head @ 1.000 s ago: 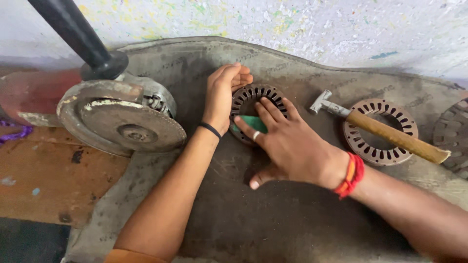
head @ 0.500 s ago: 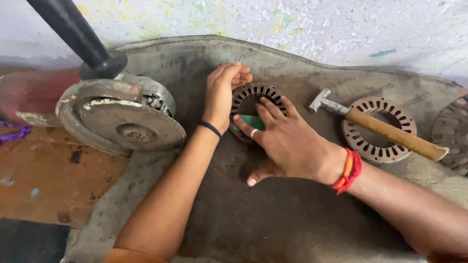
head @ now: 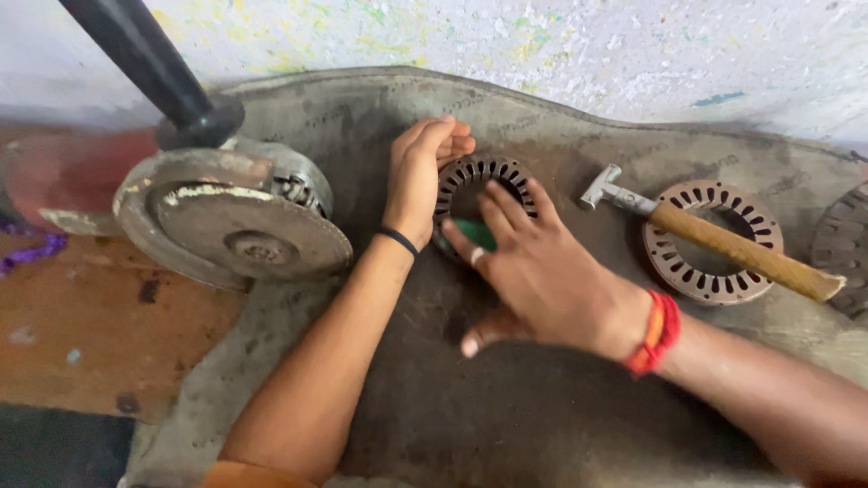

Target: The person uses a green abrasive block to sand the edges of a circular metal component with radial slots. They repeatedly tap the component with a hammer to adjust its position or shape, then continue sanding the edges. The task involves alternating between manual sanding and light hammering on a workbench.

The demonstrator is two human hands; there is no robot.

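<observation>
Cupping the left edge of the slotted ring (head: pixel 479 185), your left hand (head: pixel 418 181) lies on its side with the fingers together and slightly curled, fingertips up at the ring's top left rim. It is not clenched; the palm presses along the ring's side rather than wrapping it. A black band sits on that wrist.

Your right hand (head: pixel 542 271) lies flat over the ring's lower right, fingers spread loosely and stretched across the opening, thumb tucked low against the mat (head: pixel 542 407). Under the first two fingers shows a green piece (head: pixel 476 235), at the ring's lower inner edge; the fingers seem to press it down, though you cannot tell from here whether they pinch it or only rest on it. A ring shows on one finger, and a red and orange thread circles the wrist.

The slotted ring itself rests flat on the dark mat, near the middle top, between your two hands.

To the right, well apart from your hands, a hammer (head: pixel 714 235) with a wooden handle lies slantwise across a second ring (head: pixel 714 239). A third one (head: pixel 845 258) is cut off by the right edge. To the left, just beside your left forearm, stands a round metal housing (head: pixel 235 226) with a black pole (head: pixel 145 59) rising from behind it.
</observation>
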